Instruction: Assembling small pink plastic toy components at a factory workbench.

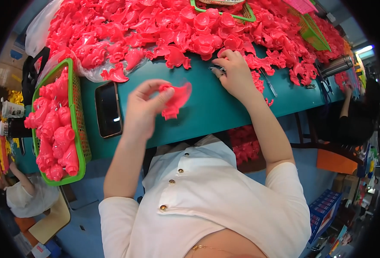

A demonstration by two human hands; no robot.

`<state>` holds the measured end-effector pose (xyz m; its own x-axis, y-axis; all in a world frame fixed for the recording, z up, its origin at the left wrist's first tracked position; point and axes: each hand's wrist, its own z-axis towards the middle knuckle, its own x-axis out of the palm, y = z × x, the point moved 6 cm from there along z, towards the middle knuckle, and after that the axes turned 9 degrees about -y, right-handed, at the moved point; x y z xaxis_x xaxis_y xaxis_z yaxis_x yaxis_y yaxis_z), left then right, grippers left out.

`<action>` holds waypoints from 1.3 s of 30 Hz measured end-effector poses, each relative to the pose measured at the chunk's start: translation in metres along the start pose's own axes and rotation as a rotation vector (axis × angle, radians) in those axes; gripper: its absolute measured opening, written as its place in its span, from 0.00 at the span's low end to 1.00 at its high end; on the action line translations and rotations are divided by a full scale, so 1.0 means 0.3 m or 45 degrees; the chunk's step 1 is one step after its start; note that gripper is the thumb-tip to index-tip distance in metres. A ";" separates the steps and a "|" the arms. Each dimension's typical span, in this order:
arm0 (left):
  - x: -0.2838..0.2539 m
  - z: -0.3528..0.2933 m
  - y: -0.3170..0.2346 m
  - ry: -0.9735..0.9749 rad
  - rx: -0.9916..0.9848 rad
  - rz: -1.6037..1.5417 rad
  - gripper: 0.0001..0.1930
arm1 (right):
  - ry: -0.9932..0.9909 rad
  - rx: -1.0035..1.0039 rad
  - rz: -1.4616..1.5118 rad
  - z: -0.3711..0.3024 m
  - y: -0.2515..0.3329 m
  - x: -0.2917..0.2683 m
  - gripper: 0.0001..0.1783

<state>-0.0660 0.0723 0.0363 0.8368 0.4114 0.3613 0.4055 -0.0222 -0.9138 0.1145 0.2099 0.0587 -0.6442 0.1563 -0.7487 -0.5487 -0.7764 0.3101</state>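
- The left hand (pixel 142 105) pinches a curved, glossy pink-red plastic piece (pixel 177 99) between thumb and fingers, above the near left part of the smooth green table (pixel 203 103); the piece is slightly blurred.
- The right hand (pixel 236 75) is farther away and to the right, fingers curled at the near edge of a broad heap of pink-red plastic pieces (pixel 198 30); something small and thin shows at its fingertips, but whether it is gripped I cannot tell.
- Just right of the right hand, a slim, pale, rod-shaped tool (pixel 269 82) lies on the table.
- Left of the left hand lies a black, rectangular phone (pixel 108 109).
- Farther left, a green, openwork plastic basket (pixel 83 133) holds rounded pink-red plastic parts (pixel 52 124).
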 end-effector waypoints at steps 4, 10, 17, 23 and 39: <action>0.073 -0.126 0.124 0.026 -0.626 -0.415 0.11 | 0.054 -0.195 -0.221 0.004 0.020 0.041 0.10; 0.084 -0.175 0.112 0.177 -0.525 -0.183 0.11 | 0.082 0.237 0.804 0.002 0.137 -0.048 0.07; 0.114 -0.187 0.091 0.262 -0.543 -0.120 0.11 | 0.372 0.002 1.122 -0.058 0.312 -0.082 0.11; 0.122 -0.192 0.090 0.312 -0.550 -0.125 0.12 | 0.329 -0.164 1.086 -0.076 0.315 -0.101 0.12; 0.145 -0.183 0.085 0.174 -0.408 0.120 0.11 | 0.371 0.089 1.266 -0.107 0.275 -0.073 0.09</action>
<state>0.0010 0.0396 0.0391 0.9086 0.2687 0.3197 0.4011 -0.3478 -0.8475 0.1005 0.1229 0.0819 -0.6746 -0.6959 -0.2461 0.1240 -0.4355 0.8916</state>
